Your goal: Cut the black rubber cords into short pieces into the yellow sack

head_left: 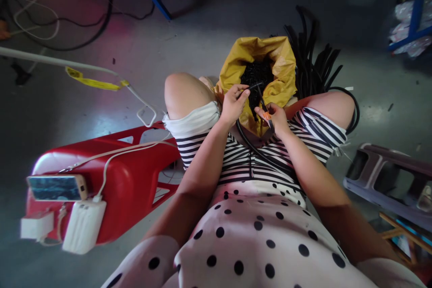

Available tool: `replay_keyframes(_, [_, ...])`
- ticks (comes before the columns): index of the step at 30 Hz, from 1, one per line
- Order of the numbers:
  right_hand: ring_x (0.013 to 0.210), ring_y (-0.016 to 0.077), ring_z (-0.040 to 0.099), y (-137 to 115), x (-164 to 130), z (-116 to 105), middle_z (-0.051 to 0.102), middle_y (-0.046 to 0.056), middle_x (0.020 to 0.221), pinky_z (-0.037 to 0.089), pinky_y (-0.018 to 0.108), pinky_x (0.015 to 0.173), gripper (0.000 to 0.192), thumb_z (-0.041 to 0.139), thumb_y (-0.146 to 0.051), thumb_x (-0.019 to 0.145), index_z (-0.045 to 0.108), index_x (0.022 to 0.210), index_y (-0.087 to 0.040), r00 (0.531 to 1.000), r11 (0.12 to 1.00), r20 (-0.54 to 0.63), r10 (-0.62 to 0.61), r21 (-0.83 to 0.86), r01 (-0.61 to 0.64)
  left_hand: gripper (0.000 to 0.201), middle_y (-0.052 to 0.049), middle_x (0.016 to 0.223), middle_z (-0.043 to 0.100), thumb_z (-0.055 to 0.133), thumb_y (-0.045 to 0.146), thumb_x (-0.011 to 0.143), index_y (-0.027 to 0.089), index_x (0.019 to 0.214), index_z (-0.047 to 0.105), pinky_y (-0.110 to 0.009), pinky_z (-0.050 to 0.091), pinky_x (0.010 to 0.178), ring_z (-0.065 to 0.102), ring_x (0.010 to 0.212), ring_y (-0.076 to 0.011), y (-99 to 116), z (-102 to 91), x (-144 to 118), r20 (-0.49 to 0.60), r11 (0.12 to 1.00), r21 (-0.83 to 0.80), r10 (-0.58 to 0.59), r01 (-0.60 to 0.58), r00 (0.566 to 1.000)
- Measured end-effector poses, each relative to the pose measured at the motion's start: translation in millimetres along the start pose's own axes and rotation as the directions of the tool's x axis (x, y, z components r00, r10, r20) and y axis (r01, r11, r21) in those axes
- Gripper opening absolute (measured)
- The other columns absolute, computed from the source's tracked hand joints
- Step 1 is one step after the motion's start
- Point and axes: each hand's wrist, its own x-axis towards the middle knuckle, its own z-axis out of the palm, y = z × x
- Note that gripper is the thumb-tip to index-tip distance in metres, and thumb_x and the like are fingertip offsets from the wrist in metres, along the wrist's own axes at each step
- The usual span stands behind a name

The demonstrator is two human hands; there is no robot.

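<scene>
My left hand [235, 102] pinches a black corrugated tube [255, 85] close to its end, above a yellow bag with its mouth open [232, 64]. A long stretch of the same kind of tube [248, 143] runs from below that hand across my lap. Scissors with dark handles and a bit of orange [267, 116] are gripped in my right hand [277, 118], their blades pointing up to the tube's end. Inside the bag lies a heap of small black pieces [258, 72]. Whether the blades touch the tube, I cannot tell.
Long black tubes [312, 60] lie fanned out behind the bag on the right. On my left, a red stool [124, 184] lies on its side, bearing a phone [57, 187] and a white power bank [84, 225]. A greyish stool [388, 184] is at right. Cables cross the floor.
</scene>
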Motion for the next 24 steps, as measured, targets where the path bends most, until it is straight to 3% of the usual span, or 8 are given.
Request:
replay_keyframes(7, [0.068,0.0195,0.053,-6.9,-2.5,-1.3,0.05,-0.002,0.067,0.048,0.03,0.056,0.067,0.087,-0.08,0.073,0.044,0.078,-0.028,1.0,1.0,-0.008,0.002,-0.017,-0.002,0.021,0.01,0.063,0.048,0.087,0.027,0.098,0.02,0.102,0.067,-0.015,0.026,0.044,0.034,0.046,-0.0029,-2.6,-1.8,0.8,0.008,1.0,-0.008,0.027,-0.027,1.0])
replay_keyframes(17, [0.064,0.0172,0.046,-6.4,-2.3,-1.5,0.048,-0.002,0.067,0.041,0.03,0.054,0.069,0.086,-0.081,0.07,0.043,0.076,-0.028,1.0,0.999,0.002,0.004,-0.036,-0.003,0.031,0.011,0.06,0.044,0.089,0.039,0.097,0.021,0.104,0.065,-0.016,0.027,0.041,0.033,0.044,-0.0037,2.8,-1.4,-1.3,0.036,1.0,0.002,0.008,-0.008,0.999])
replay_keyframes(24, [0.066,0.0175,0.047,-7.8,-3.1,-2.2,0.048,-0.002,0.068,0.04,0.029,0.054,0.067,0.087,-0.079,0.07,0.044,0.075,-0.028,1.0,0.999,0.007,0.004,-0.032,-0.004,0.028,0.01,0.062,0.046,0.088,0.036,0.097,0.021,0.104,0.065,-0.016,0.027,0.042,0.033,0.045,-0.0033,3.5,-0.8,-1.5,0.029,1.0,0.008,0.008,-0.008,1.0])
